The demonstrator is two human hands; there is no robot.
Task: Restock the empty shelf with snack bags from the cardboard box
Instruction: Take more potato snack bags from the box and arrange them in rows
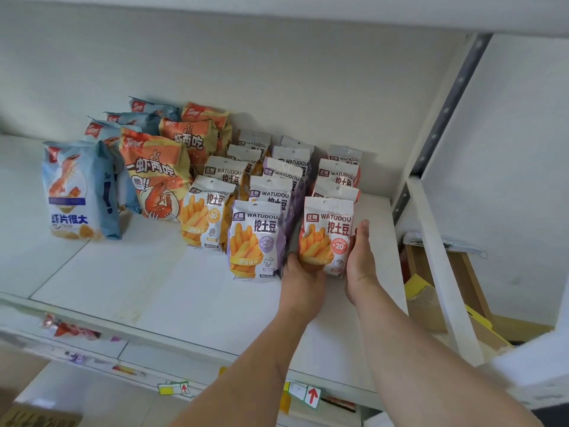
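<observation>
A white-and-red WATUDOU snack bag stands upright at the front of the right-hand row on the white shelf. My left hand grips its lower left corner and my right hand presses its right side. To its left stand a purple WATUDOU bag and a yellow WATUDOU bag, each heading a row of several bags. Farther left are orange shrimp-snack bags and blue shrimp-chip bags. A cardboard box shows at lower right, behind the shelf post.
A white upright post and a grey slotted rail bound the shelf on the right. The upper shelf hangs overhead. Price tags line the front edge. The shelf's front and left areas are bare white surface.
</observation>
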